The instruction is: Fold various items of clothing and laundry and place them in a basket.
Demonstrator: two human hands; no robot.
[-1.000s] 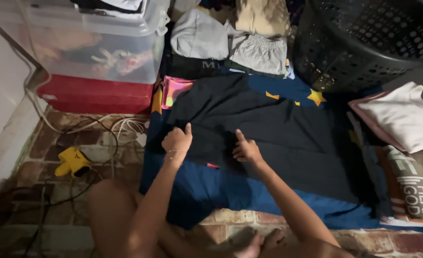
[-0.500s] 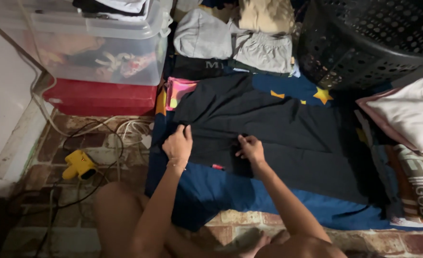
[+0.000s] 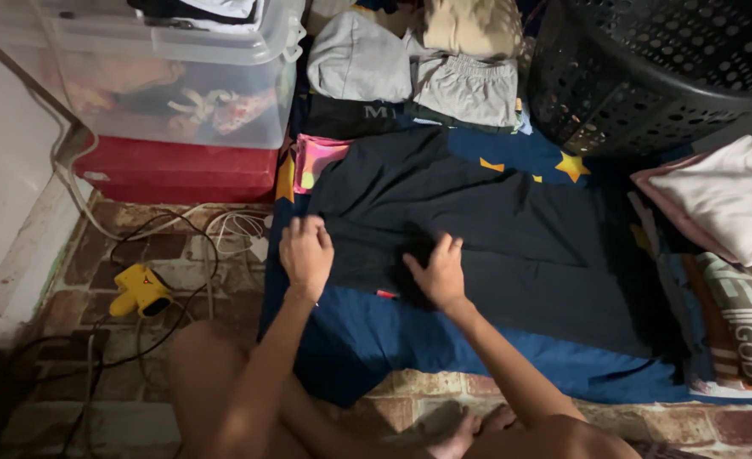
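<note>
1. The black garment (image 3: pixel 478 229) lies spread flat on a blue star-patterned blanket (image 3: pixel 444 348), giving it a smooth surface.
2. The left hand (image 3: pixel 305 252) presses its near edge, fingers loosely curled, gripping nothing.
3. The right hand (image 3: pixel 437 270) rests open beside it, fingers spread, flattening the cloth.

Garment (image 3: pixel 478 221) on blanket (image 3: pixel 444 348) (basket (image 3: pixel 648 76) behind)

Both arms are reaching up the middle of the frame — left hand (image 3: pixel 305 252) lying flat, right hand (image 3: pixel 437 272) spreading its fingers, palm down.
</note>
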